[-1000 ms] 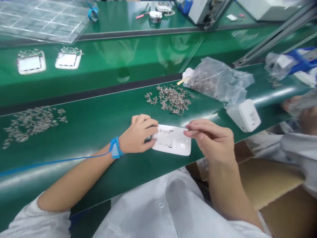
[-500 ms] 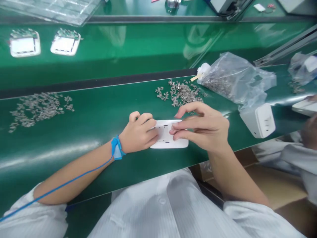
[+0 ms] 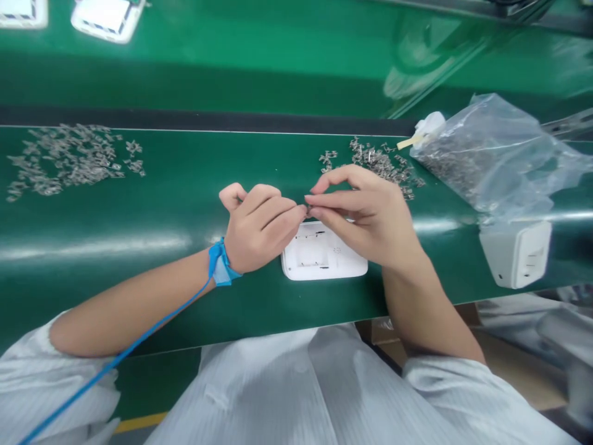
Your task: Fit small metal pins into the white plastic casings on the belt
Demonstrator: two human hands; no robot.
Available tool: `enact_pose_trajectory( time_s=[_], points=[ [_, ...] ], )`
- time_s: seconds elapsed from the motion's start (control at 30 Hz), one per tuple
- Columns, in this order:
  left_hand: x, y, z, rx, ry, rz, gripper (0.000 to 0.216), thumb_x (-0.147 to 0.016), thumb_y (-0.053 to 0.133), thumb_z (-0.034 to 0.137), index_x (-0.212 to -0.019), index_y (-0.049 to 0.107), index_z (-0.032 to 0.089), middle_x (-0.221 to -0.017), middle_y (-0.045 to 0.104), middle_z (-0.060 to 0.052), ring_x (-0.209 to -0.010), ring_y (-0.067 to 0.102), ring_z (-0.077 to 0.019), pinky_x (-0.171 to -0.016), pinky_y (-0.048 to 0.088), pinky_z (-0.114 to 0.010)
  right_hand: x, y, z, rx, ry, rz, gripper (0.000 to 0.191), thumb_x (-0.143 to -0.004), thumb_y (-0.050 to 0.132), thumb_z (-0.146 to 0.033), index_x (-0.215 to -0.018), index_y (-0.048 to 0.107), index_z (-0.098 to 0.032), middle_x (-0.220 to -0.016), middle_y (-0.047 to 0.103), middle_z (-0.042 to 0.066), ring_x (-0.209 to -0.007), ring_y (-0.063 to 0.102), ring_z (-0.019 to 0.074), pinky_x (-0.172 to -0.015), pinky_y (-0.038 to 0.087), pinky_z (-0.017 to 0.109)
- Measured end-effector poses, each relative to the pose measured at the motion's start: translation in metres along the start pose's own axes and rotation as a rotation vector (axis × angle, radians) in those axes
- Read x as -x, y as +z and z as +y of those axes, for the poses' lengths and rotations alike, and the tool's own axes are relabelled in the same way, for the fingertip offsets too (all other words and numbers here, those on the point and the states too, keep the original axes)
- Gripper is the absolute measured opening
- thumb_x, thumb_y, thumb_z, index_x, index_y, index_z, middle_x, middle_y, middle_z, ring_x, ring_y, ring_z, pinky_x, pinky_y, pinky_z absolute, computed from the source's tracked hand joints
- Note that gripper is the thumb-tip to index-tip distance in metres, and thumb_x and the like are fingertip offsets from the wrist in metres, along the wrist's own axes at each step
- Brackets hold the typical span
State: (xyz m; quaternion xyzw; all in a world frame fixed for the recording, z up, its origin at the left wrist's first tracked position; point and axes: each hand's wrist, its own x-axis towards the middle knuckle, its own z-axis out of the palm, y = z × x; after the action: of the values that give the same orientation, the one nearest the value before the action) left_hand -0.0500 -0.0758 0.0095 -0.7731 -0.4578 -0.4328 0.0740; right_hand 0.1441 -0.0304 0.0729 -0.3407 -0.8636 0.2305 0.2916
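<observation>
A white plastic housing with a recessed rectangular bay lies flat on the green bench, just below my fingertips. Over its upper edge my left hand and my right hand meet, thumbs and fingers pinched together. A tiny metal clip shows between the two sets of fingertips, mostly covered by them. A blue wrist strap with a cord circles my left wrist. Behind my right hand lies a pile of small metal clips.
Another heap of metal clips spreads at the left. A clear plastic bag of metal parts lies at the right, beside a white box-shaped device with slots. White housings sit on the raised green surface at the upper left.
Both hands have lifted off the white housing and come together above its upper edge, fingertips meeting on a small clip. The housing's bay is now uncovered. My view has tilted downward.
</observation>
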Motion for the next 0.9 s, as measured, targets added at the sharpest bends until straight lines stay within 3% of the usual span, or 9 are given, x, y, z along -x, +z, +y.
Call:
enact_pose_trajectory(
  time_s=[0.17,0.43,0.67,0.8,0.9],
  points=[
    [0.003,0.001,0.001,0.008,0.045,-0.041,0.01,-0.092,0.066,0.022,-0.085,0.061,0.026,-0.078,0.072,0.006,-0.078,0.064,-0.0163,-0.073,0.021,-0.043,0.01,-0.001,-0.006,-0.014,0.074,0.005,0.015,-0.091,0.068,-0.019,-0.095,0.081,-0.025,-0.113,0.076,0.005,-0.099,0.074,0.0219,-0.082,0.064,0.036],
    [0.003,-0.002,0.003,0.002,0.112,-0.042,0.01,-0.089,0.069,0.018,-0.092,0.06,0.023,-0.08,0.072,0.005,-0.075,0.066,-0.0162,-0.071,0.021,-0.04,0.017,0.002,-0.017,-0.038,0.092,0.017,0.021,-0.092,0.063,-0.012,-0.101,0.079,-0.021,-0.115,0.077,0.004,-0.104,0.075,0.0188,-0.092,0.064,0.031],
    [0.001,-0.002,0.002,-0.049,0.223,-0.061,0.011,-0.09,0.069,0.023,-0.084,0.06,0.022,-0.071,0.068,0.006,-0.072,0.063,-0.0143,-0.069,0.02,-0.04,0.019,0.001,-0.015,-0.051,0.093,-0.008,0.022,-0.091,0.06,-0.008,-0.092,0.078,-0.021,-0.107,0.079,0.002,-0.098,0.075,0.0167,-0.086,0.063,0.028],
    [0.004,-0.003,0.0,-0.054,0.276,-0.05,0.009,-0.087,0.071,0.017,-0.088,0.064,0.023,-0.077,0.07,0.005,-0.076,0.064,-0.0143,-0.069,0.022,-0.041,0.02,0.004,-0.015,-0.059,0.119,0.026,0.021,-0.09,0.061,-0.009,-0.088,0.077,-0.022,-0.102,0.079,0.002,-0.094,0.075,0.0174,-0.084,0.063,0.03],
    [0.01,-0.005,-0.001,-0.054,0.248,-0.11,0.013,-0.089,0.067,0.015,-0.096,0.066,0.026,-0.081,0.072,0.006,-0.08,0.065,-0.0161,-0.07,0.022,-0.042,0.021,0.003,-0.015,-0.057,0.139,0.016,0.021,-0.089,0.062,-0.009,-0.09,0.078,-0.023,-0.11,0.077,0.003,-0.1,0.074,0.0203,-0.087,0.063,0.036]
  ],
)
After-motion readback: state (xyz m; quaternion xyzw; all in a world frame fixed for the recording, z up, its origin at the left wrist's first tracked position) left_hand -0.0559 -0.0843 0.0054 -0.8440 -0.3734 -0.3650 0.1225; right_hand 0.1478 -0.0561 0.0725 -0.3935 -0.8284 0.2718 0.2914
